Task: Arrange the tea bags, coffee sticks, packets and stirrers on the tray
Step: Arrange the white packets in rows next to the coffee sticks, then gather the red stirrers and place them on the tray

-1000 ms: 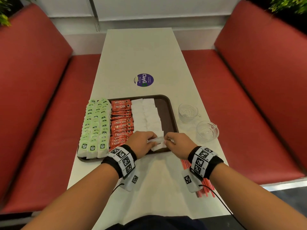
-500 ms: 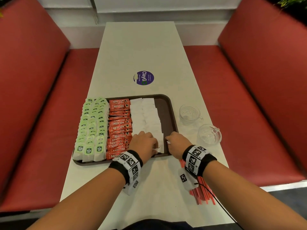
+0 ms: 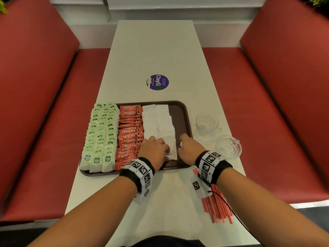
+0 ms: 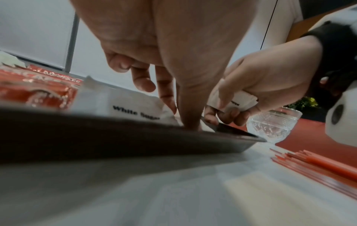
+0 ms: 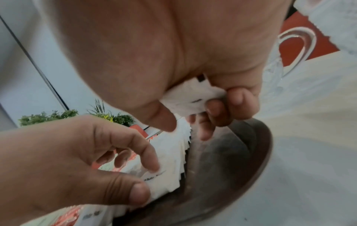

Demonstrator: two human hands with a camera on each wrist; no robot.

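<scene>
A brown tray holds rows of green tea bags, red coffee sticks and white sugar packets. My left hand rests on the near end of the packet rows, thumb and fingertips pressing the front "White Sugar" packet down. My right hand hovers over the tray's bare right front and grips a small bunch of sugar packets in its curled fingers. Red stirrers lie on the table under my right wrist, outside the tray.
Two clear glass cups stand on the table right of the tray. A round purple sticker marks the table beyond it. Red benches run along both sides.
A second ago both hands held a packet together at the tray's front. The left hand has since laid it on the row and the right hand has drawn slightly right.
</scene>
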